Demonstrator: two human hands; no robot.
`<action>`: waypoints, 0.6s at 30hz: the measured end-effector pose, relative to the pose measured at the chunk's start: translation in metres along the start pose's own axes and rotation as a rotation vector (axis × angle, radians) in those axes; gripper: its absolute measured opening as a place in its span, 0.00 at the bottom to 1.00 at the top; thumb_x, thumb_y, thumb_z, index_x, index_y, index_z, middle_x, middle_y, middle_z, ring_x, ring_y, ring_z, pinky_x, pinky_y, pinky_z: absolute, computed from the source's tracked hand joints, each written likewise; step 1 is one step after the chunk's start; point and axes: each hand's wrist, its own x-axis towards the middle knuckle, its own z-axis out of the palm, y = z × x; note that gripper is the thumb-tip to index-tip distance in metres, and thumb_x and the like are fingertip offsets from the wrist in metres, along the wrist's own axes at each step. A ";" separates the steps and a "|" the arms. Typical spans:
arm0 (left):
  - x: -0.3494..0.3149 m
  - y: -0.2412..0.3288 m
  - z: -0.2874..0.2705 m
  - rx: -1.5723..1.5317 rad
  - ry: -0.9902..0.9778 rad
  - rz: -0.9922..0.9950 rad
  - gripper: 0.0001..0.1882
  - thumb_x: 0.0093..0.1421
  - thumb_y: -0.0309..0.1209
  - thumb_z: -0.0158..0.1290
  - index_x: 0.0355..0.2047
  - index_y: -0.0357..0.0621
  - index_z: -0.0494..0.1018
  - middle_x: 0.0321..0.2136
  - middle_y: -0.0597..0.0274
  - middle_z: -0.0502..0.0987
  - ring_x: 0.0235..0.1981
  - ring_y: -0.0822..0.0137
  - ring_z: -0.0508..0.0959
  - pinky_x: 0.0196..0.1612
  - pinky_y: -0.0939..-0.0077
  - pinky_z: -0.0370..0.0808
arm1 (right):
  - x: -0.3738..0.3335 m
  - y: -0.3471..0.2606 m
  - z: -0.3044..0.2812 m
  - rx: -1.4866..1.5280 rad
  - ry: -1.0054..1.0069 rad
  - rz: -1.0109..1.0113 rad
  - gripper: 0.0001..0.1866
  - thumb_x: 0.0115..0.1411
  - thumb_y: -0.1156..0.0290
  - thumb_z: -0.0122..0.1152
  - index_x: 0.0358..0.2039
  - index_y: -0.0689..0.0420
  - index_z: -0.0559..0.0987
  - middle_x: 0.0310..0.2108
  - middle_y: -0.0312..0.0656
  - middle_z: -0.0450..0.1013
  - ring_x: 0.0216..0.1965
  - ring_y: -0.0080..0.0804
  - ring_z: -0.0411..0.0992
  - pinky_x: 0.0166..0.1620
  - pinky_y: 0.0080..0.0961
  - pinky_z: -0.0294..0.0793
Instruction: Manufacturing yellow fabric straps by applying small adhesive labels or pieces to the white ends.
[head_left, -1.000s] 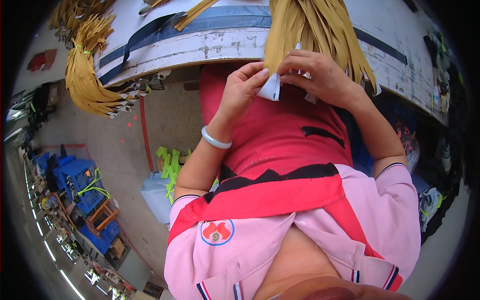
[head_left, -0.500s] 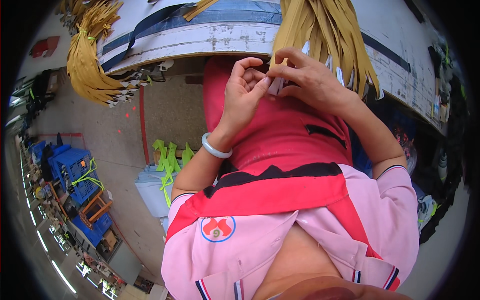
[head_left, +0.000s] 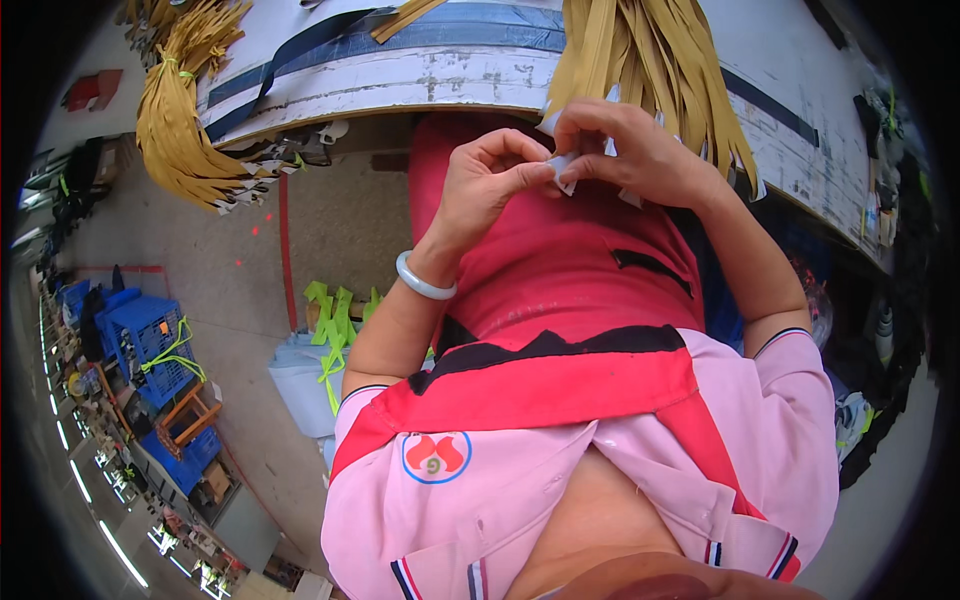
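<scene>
My left hand (head_left: pixel 492 182), with a pale bangle (head_left: pixel 426 280) on its wrist, pinches a small white tab (head_left: pixel 563 172) between thumb and fingertips. From the other side, my right hand (head_left: pixel 645 155) closes thumb and forefinger on the same tab. Behind it, a thick bundle of tan strips (head_left: pixel 650 65) hangs over the table's near edge, with white tips at the lower ends. Whether the tab belongs to one of these strips is hidden by my fingers. Both hands are above my red apron (head_left: pixel 560 260).
A second tan bundle (head_left: pixel 175 130), tied with green, hangs off the white worn table (head_left: pixel 420 85) at left. A dark blue strap (head_left: pixel 290 55) lies across it. On the floor at left are blue crates (head_left: pixel 155 340) and white bags (head_left: pixel 305 380) with bright green ties.
The white tab now shows plainly between my fingertips, where little of it showed before. My left hand has turned slightly and its fingertips have moved a little to the right.
</scene>
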 end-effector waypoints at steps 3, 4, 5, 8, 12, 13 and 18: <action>0.005 0.004 -0.002 0.065 -0.029 0.001 0.05 0.59 0.20 0.57 0.35 0.31 0.75 0.34 0.55 0.79 0.33 0.67 0.81 0.39 0.75 0.81 | 0.003 -0.006 -0.005 -0.078 -0.095 0.095 0.09 0.53 0.76 0.66 0.33 0.60 0.75 0.27 0.39 0.69 0.30 0.31 0.70 0.35 0.25 0.70; 0.007 0.005 -0.002 0.038 -0.048 -0.003 0.05 0.59 0.20 0.57 0.36 0.32 0.75 0.35 0.56 0.78 0.34 0.68 0.80 0.40 0.75 0.80 | 0.004 0.000 -0.005 -0.068 -0.084 0.020 0.08 0.54 0.75 0.66 0.33 0.60 0.75 0.26 0.37 0.69 0.29 0.28 0.70 0.34 0.23 0.69; 0.009 0.005 -0.003 0.012 -0.065 -0.007 0.06 0.59 0.20 0.57 0.36 0.32 0.75 0.36 0.57 0.78 0.35 0.69 0.80 0.41 0.76 0.80 | 0.005 0.002 -0.005 -0.057 -0.073 -0.056 0.08 0.55 0.75 0.66 0.33 0.60 0.75 0.25 0.36 0.69 0.29 0.24 0.70 0.34 0.21 0.69; 0.016 0.012 -0.001 0.072 -0.043 0.041 0.07 0.57 0.19 0.59 0.37 0.34 0.77 0.37 0.60 0.78 0.38 0.70 0.78 0.44 0.77 0.79 | 0.010 0.001 -0.008 0.354 -0.051 0.169 0.07 0.57 0.73 0.66 0.33 0.59 0.76 0.26 0.33 0.71 0.27 0.17 0.69 0.32 0.17 0.68; 0.035 0.017 -0.009 0.150 -0.046 0.220 0.08 0.55 0.17 0.60 0.36 0.36 0.78 0.38 0.62 0.78 0.40 0.71 0.78 0.46 0.78 0.78 | 0.023 0.005 -0.013 0.548 -0.005 0.129 0.08 0.60 0.68 0.66 0.33 0.58 0.76 0.27 0.30 0.71 0.27 0.14 0.68 0.32 0.14 0.68; 0.039 0.020 -0.010 0.133 -0.012 0.242 0.08 0.55 0.17 0.60 0.36 0.36 0.78 0.38 0.62 0.78 0.40 0.72 0.78 0.46 0.78 0.78 | 0.026 0.010 -0.013 0.569 0.011 0.087 0.09 0.60 0.67 0.65 0.33 0.57 0.76 0.28 0.30 0.71 0.27 0.14 0.68 0.32 0.13 0.69; 0.043 0.022 -0.004 -0.009 0.161 0.289 0.10 0.56 0.17 0.60 0.40 0.36 0.77 0.34 0.62 0.81 0.36 0.72 0.80 0.44 0.80 0.78 | 0.034 0.017 -0.014 0.574 0.076 0.079 0.10 0.61 0.66 0.64 0.34 0.58 0.75 0.28 0.32 0.71 0.27 0.15 0.68 0.33 0.13 0.69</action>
